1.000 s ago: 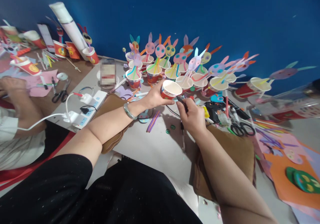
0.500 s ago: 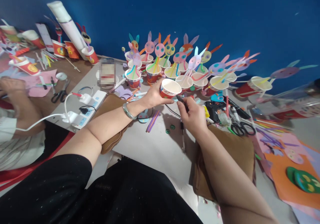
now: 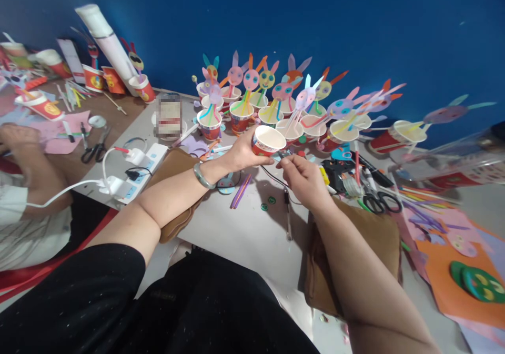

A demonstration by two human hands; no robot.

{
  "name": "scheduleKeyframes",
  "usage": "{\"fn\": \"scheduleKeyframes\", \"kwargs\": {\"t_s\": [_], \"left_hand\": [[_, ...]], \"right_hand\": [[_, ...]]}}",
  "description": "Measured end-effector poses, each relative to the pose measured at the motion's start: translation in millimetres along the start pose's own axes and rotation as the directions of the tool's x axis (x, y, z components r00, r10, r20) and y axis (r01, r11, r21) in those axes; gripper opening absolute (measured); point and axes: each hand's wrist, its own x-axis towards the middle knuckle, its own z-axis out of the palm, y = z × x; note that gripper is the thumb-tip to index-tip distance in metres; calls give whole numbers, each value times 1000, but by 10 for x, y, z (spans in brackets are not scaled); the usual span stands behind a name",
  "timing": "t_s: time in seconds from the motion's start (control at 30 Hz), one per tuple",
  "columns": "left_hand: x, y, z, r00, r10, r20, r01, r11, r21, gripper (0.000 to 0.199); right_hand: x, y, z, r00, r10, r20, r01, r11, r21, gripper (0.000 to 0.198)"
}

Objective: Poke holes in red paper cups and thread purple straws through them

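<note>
A blue wall (image 3: pixel 236 17) rises behind the held cup (image 3: pixel 268 141), and a grey desk (image 3: pixel 232 233) spreads out below it. Two brown cushions lie at the desk's near edge, the larger right cushion (image 3: pixel 366 233) to the right of the cup and the left cushion (image 3: pixel 175 167) to its left. Orange paper (image 3: pixel 444 270) lies far to the right of the cup. Just beyond the cup stands a crowd of paper cups (image 3: pixel 210 132) with coloured rabbit-like figures in them. Left of the cup, past the left cushion, is a white power strip (image 3: pixel 155 159) with plugs in it; farther left, a co-worker's hand (image 3: pixel 21 135) shows.

The left hand (image 3: pixel 246 151) grips the cup from its left side, fingers and thumb around the wall, and keeps it raised above the desk with its mouth up. The right hand (image 3: pixel 303 178) is just right of the cup, its fingers closed together, seemingly on a small dark object (image 3: pixel 281 154) too small to make out. Black-handled scissors (image 3: pixel 382 202) lie to the right of the cup. Purple straws (image 3: pixel 240 192) lie on the desk on its near side, slightly left, and two small green pieces (image 3: pixel 272 200) lie nearer than the cup, right of the straws.
</note>
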Motion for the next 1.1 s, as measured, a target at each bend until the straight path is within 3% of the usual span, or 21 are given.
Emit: {"fn": "scheduleKeyframes", "kwargs": {"t_s": [0.07, 0.13, 0.2, 0.27, 0.33, 0.4, 0.47, 0.57, 0.67, 0.8, 0.93, 1.03, 1.1], "left_hand": [[-1, 4, 3, 1000, 7, 9, -7, 1000, 10, 88], [-2, 8, 6, 1000, 10, 9, -10, 1000, 6, 89], [-3, 10, 9, 1000, 0, 8, 0, 1000, 3, 89], [-4, 12, 11, 1000, -20, 3, 20, 1000, 3, 89], [-6, 20, 11, 999, -38, -2, 38, 999, -8, 89], [-11, 36, 6, 999, -53, -4, 53, 998, -36, 89], [-18, 56, -2, 998, -66, -4, 66, 995, -71, 91], [-28, 77, -11, 997, -83, -11, 81, 991, -106, 92], [-32, 80, -8, 996, -88, -13, 85, 988, -130, 92], [-32, 77, -1, 996, -81, -25, 77, 987, -141, 93], [-31, 81, -16, 996, -85, -15, 83, 990, -113, 92], [-27, 77, -25, 997, -72, -10, 71, 992, -102, 94], [-22, 67, -23, 998, -66, -18, 65, 994, -88, 94]], "right_hand": [[11, -29, -14, 981, 149, 125, -178, 946, 272, 51], [16, -51, -26, 941, 235, 243, -320, 851, 416, 54], [17, -69, -32, 916, 263, 304, -382, 806, 453, 53], [13, -76, -28, 931, 248, 268, -345, 836, 427, 52], [3, -67, -11, 977, 162, 141, -196, 939, 283, 50], [-10, -36, 14, 1000, -8, -22, 7, 1000, -27, 45], [-21, 15, 39, 977, -183, -113, 124, 909, -397, 39], [-29, 96, 64, 942, -315, -119, 128, 662, -738, 38], [-28, 145, 68, 928, -366, -70, 136, 506, -852, 44], [-40, 158, 59, 906, -418, -68, 141, 450, -882, 46], [-55, 132, 62, 911, -393, -126, 117, 539, -834, 43], [-47, 81, 59, 936, -303, -181, 119, 754, -646, 42], [-31, 38, 46, 972, -171, -159, 106, 929, -355, 43]]}}
